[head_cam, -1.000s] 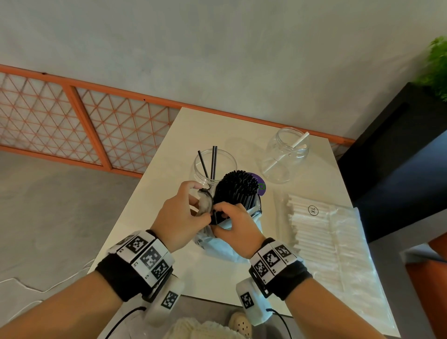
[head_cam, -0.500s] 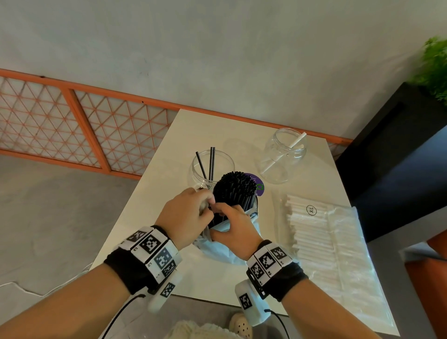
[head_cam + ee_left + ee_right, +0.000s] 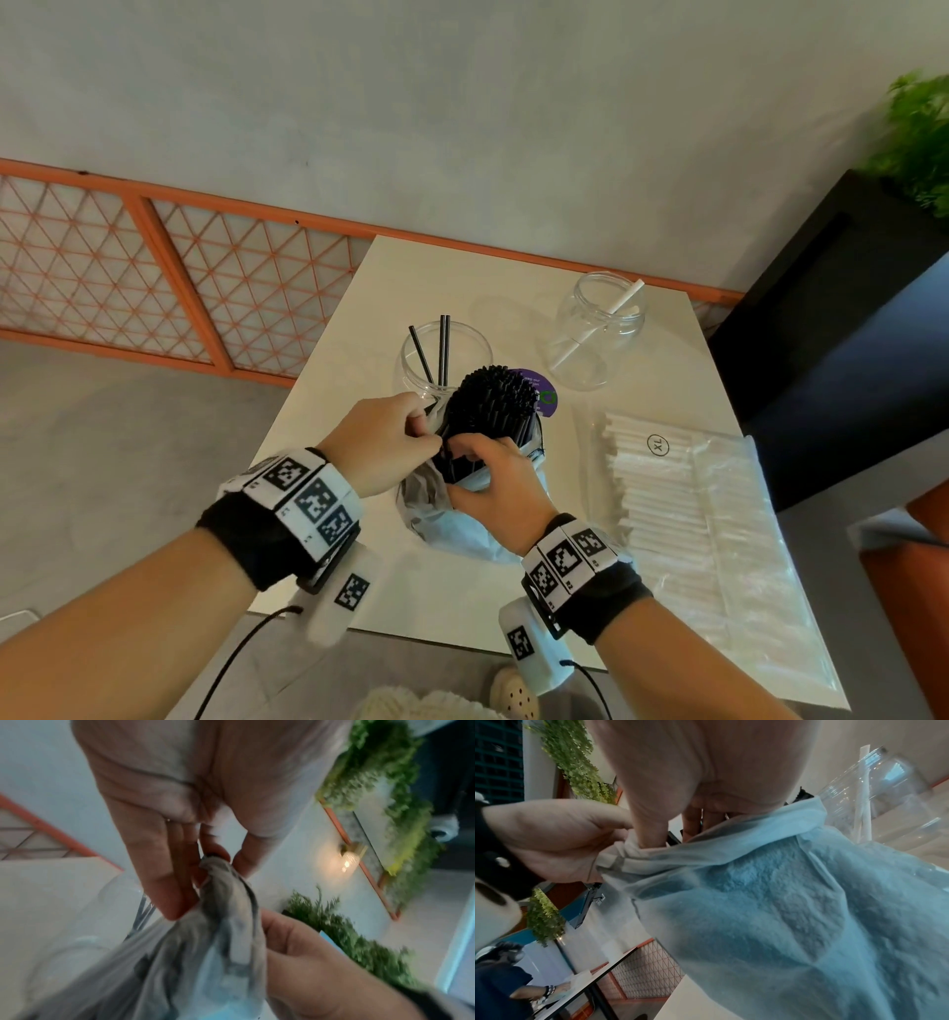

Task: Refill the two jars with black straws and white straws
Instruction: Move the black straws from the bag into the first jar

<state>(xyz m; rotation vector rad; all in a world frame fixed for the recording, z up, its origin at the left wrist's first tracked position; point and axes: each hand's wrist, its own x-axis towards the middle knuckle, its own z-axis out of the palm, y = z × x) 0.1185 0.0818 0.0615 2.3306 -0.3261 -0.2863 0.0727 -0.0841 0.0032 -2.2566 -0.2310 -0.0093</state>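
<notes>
A bundle of black straws (image 3: pixel 493 406) stands upright in a translucent plastic bag (image 3: pixel 462 529) at the table's middle. My left hand (image 3: pixel 380 442) pinches a twisted bit of the bag's rim (image 3: pixel 218 866). My right hand (image 3: pixel 493 483) grips the bag's near rim against the bundle, thumb outside (image 3: pixel 652 833). Behind the hands a clear jar (image 3: pixel 411 370) holds three black straws. Further right a second clear jar (image 3: pixel 601 329) holds one white straw. The lower part of the bundle is hidden by the bag and my hands.
A flat plastic pack of white straws (image 3: pixel 683 514) lies along the right side of the white table (image 3: pixel 462 288). A purple round label (image 3: pixel 539 395) lies behind the bundle. An orange lattice rail (image 3: pixel 154 277) runs behind the table, and a dark planter (image 3: pixel 821 318) stands at the right.
My left hand has moved right, from beside the black-straw jar to the bag's rim, and now pinches it close to my right hand. The bundle stays upright.
</notes>
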